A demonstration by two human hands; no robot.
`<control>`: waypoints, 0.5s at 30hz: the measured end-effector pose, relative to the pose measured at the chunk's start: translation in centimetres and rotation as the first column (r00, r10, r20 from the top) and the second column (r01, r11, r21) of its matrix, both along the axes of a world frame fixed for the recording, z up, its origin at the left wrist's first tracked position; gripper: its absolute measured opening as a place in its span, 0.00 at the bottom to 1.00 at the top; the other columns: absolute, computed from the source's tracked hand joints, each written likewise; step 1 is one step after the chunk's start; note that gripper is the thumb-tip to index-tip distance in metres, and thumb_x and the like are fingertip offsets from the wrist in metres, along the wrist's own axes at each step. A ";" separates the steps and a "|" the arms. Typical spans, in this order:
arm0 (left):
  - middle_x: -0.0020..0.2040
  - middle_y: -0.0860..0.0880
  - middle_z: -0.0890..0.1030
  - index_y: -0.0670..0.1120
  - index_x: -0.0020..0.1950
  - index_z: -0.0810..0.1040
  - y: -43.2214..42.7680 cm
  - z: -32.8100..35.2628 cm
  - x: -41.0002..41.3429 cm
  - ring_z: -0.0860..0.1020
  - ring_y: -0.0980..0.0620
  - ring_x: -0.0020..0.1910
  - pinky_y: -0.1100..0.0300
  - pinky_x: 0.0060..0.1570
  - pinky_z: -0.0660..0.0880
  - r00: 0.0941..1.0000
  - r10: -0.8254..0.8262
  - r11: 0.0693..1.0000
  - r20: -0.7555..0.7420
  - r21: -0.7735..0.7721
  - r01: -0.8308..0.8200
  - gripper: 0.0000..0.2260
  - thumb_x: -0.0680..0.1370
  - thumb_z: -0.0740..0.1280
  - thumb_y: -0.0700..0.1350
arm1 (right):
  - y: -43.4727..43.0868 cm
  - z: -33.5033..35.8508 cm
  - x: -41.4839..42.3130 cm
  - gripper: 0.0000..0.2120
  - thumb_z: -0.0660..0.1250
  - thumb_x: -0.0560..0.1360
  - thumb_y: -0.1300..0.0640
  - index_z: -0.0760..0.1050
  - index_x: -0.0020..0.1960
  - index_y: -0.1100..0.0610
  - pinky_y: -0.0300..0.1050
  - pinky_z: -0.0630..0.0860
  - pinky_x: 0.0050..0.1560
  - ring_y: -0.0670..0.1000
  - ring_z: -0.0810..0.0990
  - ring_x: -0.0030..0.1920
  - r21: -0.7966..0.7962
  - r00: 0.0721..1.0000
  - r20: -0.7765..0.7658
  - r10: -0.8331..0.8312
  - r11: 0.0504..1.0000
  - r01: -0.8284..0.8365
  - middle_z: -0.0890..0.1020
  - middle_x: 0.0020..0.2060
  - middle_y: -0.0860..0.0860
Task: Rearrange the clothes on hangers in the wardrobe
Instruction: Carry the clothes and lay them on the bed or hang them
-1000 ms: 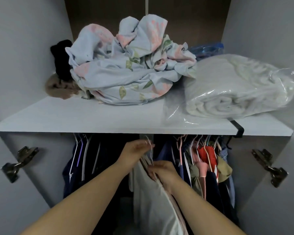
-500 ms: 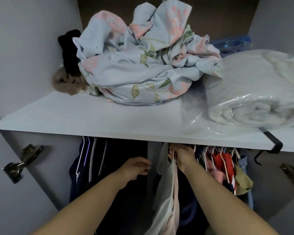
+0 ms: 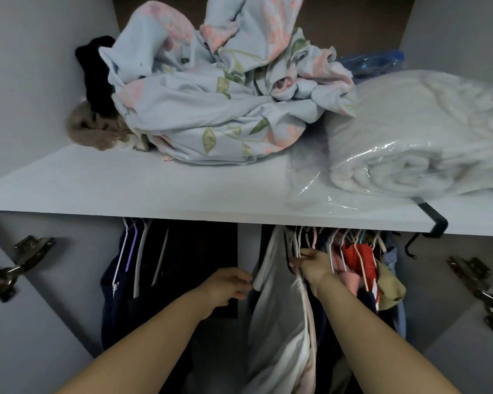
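Looks like you're on the sorting step. The white garment (image 3: 279,322) hangs under the shelf (image 3: 125,191) at the left edge of the crowded right-hand bunch, with the red top (image 3: 359,260) and other colourful pieces packed just beside it.

Your right hand (image 3: 316,265) is up among the hanger necks, fingers curled round the top of the white garment's hanger (image 3: 296,245), as far as I can tell. Your left hand (image 3: 228,282) sits lower, fingers loosely curled, tips at the garment's sleeve edge. I can't tell if it's pinching cloth or just touching it.

The dark clothes (image 3: 131,280) hang well apart on the left, and a pale upright panel (image 3: 248,245) stands between the 2 groups.

My guess for the next move: unhook that hanger or slide it along to its new spot. The rail is hidden behind the shelf, so you'd be working by feel. Watch the neighbouring hooks, since they're tight together and could snag or drag along. The left hand could steady the cloth so it doesn't swing.
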State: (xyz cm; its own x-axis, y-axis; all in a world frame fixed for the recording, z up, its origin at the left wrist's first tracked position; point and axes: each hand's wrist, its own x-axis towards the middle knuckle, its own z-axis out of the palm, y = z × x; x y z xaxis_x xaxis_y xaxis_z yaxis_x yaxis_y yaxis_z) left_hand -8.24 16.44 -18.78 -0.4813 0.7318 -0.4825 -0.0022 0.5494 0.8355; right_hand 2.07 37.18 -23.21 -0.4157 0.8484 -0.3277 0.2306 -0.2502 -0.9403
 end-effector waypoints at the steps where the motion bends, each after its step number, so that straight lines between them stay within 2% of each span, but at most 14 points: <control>1: 0.57 0.52 0.81 0.50 0.60 0.78 0.4 -0.2 0.3 0.80 0.55 0.54 0.61 0.49 0.70 1.000 -0.003 1.000 0.001 0.000 0.003 0.10 0.78 0.66 0.46 | 0.0 -0.1 0.4 0.20 0.69 0.72 0.71 0.71 0.62 0.66 0.53 0.77 0.55 0.56 0.79 0.43 0.041 1.000 0.023 0.006 0.999 -0.007 0.80 0.39 0.56; 3: 0.57 0.49 0.80 0.44 0.62 0.77 1.2 -0.5 1.2 0.79 0.56 0.49 0.65 0.39 0.74 1.000 0.005 1.000 0.014 0.006 -0.005 0.12 0.79 0.65 0.43 | -0.4 0.0 1.2 0.19 0.69 0.71 0.71 0.72 0.61 0.66 0.51 0.76 0.60 0.55 0.78 0.48 0.097 0.999 0.036 0.014 0.995 -0.018 0.79 0.44 0.55; 5: 0.58 0.46 0.79 0.40 0.62 0.76 2.2 -0.7 2.5 0.78 0.57 0.44 0.71 0.29 0.74 0.999 0.007 1.000 0.031 0.003 -0.007 0.12 0.79 0.65 0.40 | -0.9 -0.2 2.1 0.17 0.70 0.71 0.70 0.75 0.59 0.65 0.49 0.74 0.64 0.53 0.78 0.52 0.155 0.999 0.044 0.015 0.988 -0.022 0.79 0.48 0.55; 7: 0.59 0.45 0.79 0.40 0.63 0.76 3.2 -1.0 3.7 0.78 0.57 0.43 0.70 0.28 0.73 0.999 -0.024 1.000 0.030 -0.018 0.025 0.13 0.79 0.65 0.39 | -1.3 -0.4 3.3 0.13 0.69 0.71 0.69 0.77 0.55 0.62 0.47 0.75 0.61 0.53 0.80 0.52 0.205 0.999 0.035 -0.012 0.979 0.004 0.81 0.46 0.53; 9: 0.55 0.44 0.78 0.38 0.63 0.75 4.3 -1.3 5.0 0.77 0.57 0.41 0.72 0.24 0.71 0.998 -0.051 0.999 0.045 0.006 0.051 0.12 0.79 0.64 0.37 | -1.9 -0.2 5.2 0.09 0.67 0.72 0.70 0.79 0.50 0.61 0.43 0.76 0.52 0.52 0.80 0.45 0.221 0.999 0.005 -0.033 0.975 0.031 0.82 0.41 0.53; 11: 0.51 0.45 0.79 0.41 0.60 0.75 5.3 -1.5 6.7 0.77 0.56 0.40 0.69 0.24 0.71 0.994 -0.103 0.995 0.032 0.011 0.102 0.09 0.80 0.62 0.37 | -2.4 0.0 7.4 0.08 0.66 0.71 0.69 0.79 0.42 0.58 0.46 0.74 0.48 0.52 0.78 0.42 0.260 0.999 0.025 -0.045 0.965 0.037 0.81 0.38 0.55; 13: 0.47 0.46 0.78 0.42 0.53 0.73 6.2 -1.9 8.3 0.76 0.55 0.39 0.68 0.24 0.71 0.992 -0.122 0.992 0.013 0.033 0.122 0.04 0.80 0.61 0.36 | -3.1 0.1 10.1 0.08 0.65 0.69 0.66 0.78 0.37 0.54 0.49 0.74 0.46 0.54 0.78 0.41 0.287 0.996 0.063 -0.057 0.957 0.037 0.81 0.36 0.53; 15: 0.46 0.43 0.75 0.43 0.44 0.70 7.0 -2.8 9.4 0.76 0.51 0.38 0.67 0.29 0.76 0.996 -0.087 0.993 -0.030 0.071 0.089 0.07 0.80 0.61 0.34 | -4.4 0.6 13.2 0.10 0.64 0.70 0.67 0.76 0.36 0.54 0.48 0.76 0.47 0.55 0.78 0.41 0.295 0.991 0.089 -0.097 0.953 0.067 0.81 0.37 0.54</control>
